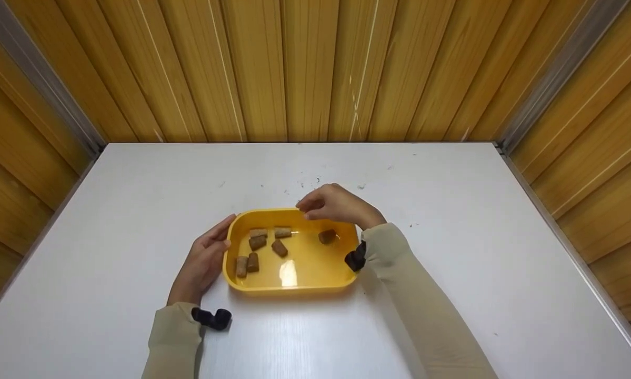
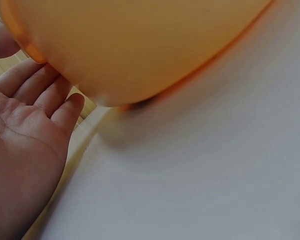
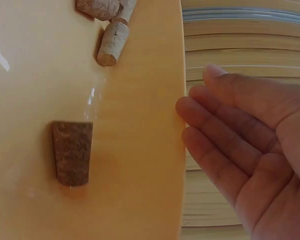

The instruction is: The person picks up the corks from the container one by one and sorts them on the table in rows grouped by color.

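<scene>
I see the lone cork [image 1: 327, 237] in the tray [image 1: 315, 268], farther from the bench's [image 1: 452, 210] back edge than the right hand's [image 1: 341, 205] fingers, long axis roughly along that edge; those fingers curve loosely, empty. The left hand [image 1: 204, 258], fingers relaxed, is farther off.

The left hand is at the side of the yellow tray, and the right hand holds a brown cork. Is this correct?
In the right wrist view, the right hand holds nothing; the nearest brown cork lies inside the yellow tray. The rest is right.
</scene>
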`<state>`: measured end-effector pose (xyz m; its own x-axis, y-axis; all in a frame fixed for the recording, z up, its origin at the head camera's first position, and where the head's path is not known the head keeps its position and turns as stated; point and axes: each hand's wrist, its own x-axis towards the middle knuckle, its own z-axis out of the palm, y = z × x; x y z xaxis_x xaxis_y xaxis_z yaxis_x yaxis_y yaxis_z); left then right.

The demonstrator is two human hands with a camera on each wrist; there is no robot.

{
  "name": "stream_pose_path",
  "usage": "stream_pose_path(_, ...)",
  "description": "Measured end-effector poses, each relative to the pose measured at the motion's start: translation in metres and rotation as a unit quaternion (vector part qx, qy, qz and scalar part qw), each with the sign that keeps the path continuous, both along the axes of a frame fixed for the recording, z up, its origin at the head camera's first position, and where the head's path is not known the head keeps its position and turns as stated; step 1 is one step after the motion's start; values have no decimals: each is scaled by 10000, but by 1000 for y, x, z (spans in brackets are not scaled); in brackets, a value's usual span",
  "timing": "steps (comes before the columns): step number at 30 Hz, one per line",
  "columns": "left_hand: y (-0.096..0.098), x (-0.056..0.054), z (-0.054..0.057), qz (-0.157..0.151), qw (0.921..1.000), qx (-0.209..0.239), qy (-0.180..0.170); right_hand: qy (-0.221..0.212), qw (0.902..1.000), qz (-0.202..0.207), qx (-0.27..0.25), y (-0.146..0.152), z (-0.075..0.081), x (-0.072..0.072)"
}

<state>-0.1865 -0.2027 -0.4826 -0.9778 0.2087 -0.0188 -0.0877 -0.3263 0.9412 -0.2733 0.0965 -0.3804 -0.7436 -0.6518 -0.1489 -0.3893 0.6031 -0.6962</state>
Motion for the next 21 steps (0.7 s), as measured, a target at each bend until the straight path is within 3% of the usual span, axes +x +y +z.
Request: stream_pose_path(21,-1,0,-2,-56,9999,-13,115,-172,9965,589,567,-38,-19,8)
